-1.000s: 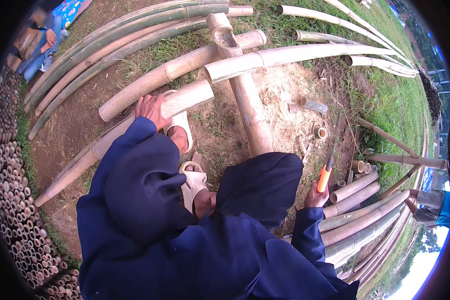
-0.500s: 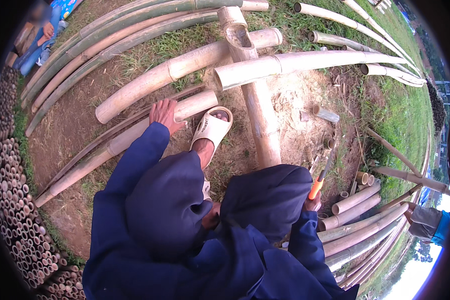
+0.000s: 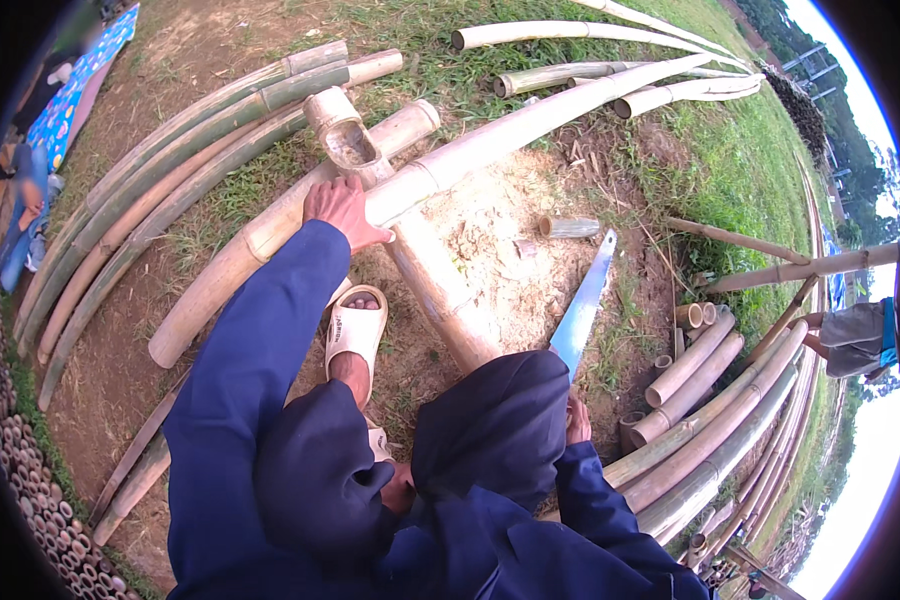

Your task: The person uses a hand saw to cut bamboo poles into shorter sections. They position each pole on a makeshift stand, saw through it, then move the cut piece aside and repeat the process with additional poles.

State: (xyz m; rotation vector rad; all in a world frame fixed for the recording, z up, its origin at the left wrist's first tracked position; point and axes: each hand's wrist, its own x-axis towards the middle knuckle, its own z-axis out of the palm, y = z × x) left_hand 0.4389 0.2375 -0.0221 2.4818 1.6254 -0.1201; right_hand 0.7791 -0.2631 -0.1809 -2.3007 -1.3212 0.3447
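Note:
My left hand (image 3: 342,212) is at the near cut end of a long pale bamboo pole (image 3: 530,120), fingers stretched out and thumb apart; whether it bears on the pole is unclear. That pole lies across a bamboo post (image 3: 440,295) with a scooped-out notch (image 3: 350,145) at its far end. Behind the hand, a thicker bamboo pole (image 3: 260,240) crosses beneath. Down beside my right knee, my right hand (image 3: 577,418) is closed on a handsaw (image 3: 583,305). Its silvery blade points up and away, while the knee hides the handle.
Sawdust and a short bamboo piece (image 3: 568,227) lie on the ground. Long poles (image 3: 170,200) lie at left; cut lengths (image 3: 685,395) are stacked at right. A propped bamboo frame (image 3: 800,270) and another person (image 3: 855,340) are at the right edge. Bundled bamboo (image 3: 45,500) sits lower left.
My left hand has moved off a bamboo piece by my foot to the end of the pale pole. The saw has swung so its blade shows broadside. The view has shifted right.

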